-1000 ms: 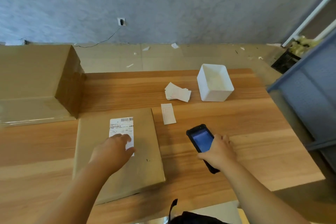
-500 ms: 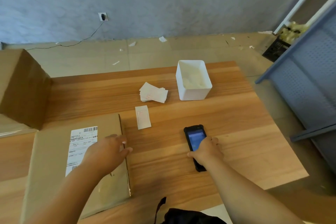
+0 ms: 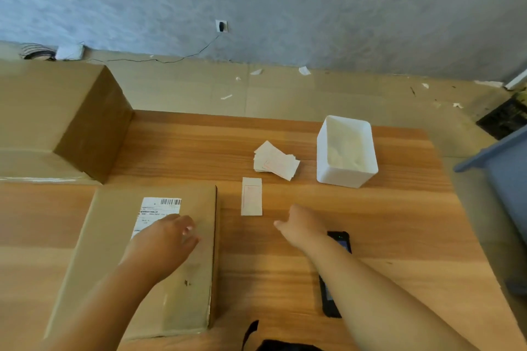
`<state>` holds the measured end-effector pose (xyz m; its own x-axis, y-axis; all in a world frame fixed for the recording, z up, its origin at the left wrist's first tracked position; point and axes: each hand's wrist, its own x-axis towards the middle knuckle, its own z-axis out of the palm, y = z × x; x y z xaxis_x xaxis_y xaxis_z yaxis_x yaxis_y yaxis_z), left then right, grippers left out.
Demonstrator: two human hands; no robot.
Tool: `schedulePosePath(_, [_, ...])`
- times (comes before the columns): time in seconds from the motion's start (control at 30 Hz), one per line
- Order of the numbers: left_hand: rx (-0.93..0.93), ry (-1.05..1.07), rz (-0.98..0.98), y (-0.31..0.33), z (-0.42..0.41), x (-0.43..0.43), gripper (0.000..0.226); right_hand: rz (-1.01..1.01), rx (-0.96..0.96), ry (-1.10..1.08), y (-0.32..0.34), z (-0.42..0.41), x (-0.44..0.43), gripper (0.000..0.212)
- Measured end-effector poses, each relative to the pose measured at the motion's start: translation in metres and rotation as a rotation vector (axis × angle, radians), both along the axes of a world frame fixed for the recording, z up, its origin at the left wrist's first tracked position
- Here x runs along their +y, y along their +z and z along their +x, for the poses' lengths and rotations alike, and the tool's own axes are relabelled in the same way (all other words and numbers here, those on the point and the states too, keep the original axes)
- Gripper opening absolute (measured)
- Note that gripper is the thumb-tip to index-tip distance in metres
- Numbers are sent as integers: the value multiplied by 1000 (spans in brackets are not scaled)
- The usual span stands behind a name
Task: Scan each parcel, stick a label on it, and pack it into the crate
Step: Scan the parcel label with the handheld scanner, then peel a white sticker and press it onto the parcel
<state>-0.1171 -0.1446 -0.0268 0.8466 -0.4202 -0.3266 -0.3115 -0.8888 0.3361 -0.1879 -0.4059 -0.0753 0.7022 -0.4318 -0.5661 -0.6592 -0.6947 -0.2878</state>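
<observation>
Parcel lies flat under the left hand, fingers spread to pin it; right hand, empty and loosely open, reaches for the single label just beyond its fingertips, scanner beneath the forearm.

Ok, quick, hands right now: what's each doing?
Left hand: open, resting flat on the parcel.
Right hand: open, empty, scanner lies beneath the forearm.
</observation>
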Motion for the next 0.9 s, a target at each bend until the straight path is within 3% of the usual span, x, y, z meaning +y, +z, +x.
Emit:
schedulePosePath(0.13, [-51,46,-3,-5,3,14,30,63,20,-39,-9,36,23,38])
schedulePosePath(0.37, [-77,36,32,-17,1,30,41,-57,25,-140,-30,67,46,50])
schedulePosePath(0.67, [-117,-1,21,-23,-7,44,49,22,51,-247,-34,73,48,38])
schedulePosePath(0.8, [-110,-19,-6,-22,-7,48,48,79,-16,-289,-35,57,42,22])
schedulePosePath(0.9, [-96,-9,-55,-22,-6,50,47,207,-203,-392,-25,44,39,17])
